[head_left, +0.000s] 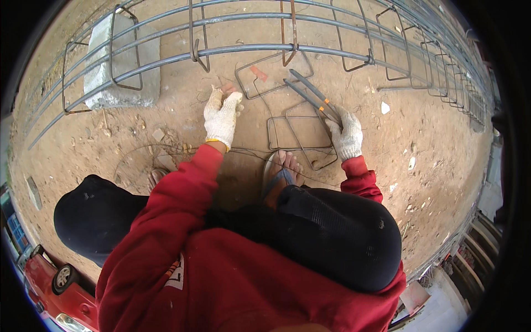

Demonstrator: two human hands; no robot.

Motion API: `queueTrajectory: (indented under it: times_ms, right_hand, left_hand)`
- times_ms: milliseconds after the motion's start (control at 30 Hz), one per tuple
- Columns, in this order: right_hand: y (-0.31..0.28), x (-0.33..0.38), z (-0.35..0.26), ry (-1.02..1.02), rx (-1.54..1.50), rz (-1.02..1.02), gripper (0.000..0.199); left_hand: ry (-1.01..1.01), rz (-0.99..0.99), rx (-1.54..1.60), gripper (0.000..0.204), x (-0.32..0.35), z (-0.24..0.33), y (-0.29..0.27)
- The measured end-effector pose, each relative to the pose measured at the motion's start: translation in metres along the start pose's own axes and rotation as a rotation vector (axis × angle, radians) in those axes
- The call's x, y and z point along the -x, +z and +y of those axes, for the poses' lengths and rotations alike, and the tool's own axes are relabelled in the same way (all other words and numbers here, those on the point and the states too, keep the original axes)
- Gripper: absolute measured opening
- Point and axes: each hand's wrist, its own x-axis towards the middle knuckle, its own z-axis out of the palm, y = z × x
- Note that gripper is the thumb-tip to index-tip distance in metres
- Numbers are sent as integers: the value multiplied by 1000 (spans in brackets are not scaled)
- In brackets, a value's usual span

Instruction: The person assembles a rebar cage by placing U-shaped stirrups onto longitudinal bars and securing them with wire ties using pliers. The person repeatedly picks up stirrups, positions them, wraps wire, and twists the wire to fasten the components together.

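My left hand [221,117], in a white knit glove, hovers over the dirt below the rebar cage [243,50]. Its fingers are apart, and I see nothing in them. In my gloved right hand [347,135] is a pair of pliers [311,93] with long dark handles and orange bands. The handles point away from me to the upper left; the hand covers the tool's other end. Bent steel stirrups [269,128] lie on the ground beneath and beside the pliers. Thin dark tie wires [243,150] run across the ground between my hands.
A pale concrete block [121,61] stands under the cage's left end. Square stirrups hang along the cage bars. Reddish fragments [258,73] and stones are scattered on the dirt. My sandaled foot [285,169] is close to the wires. A red car [61,288] is at lower left.
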Motion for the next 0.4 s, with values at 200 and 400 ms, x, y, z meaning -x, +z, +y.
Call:
queueTrajectory:
  times_ms: [200, 400]
  right_hand:
    - [27, 13, -75, -164, 157, -6, 24]
    - [68, 29, -112, -110, 36, -390, 46]
  left_hand:
    - [57, -22, -7, 37, -4, -4, 7]
    - [122, 37, -104, 49, -4, -48, 1]
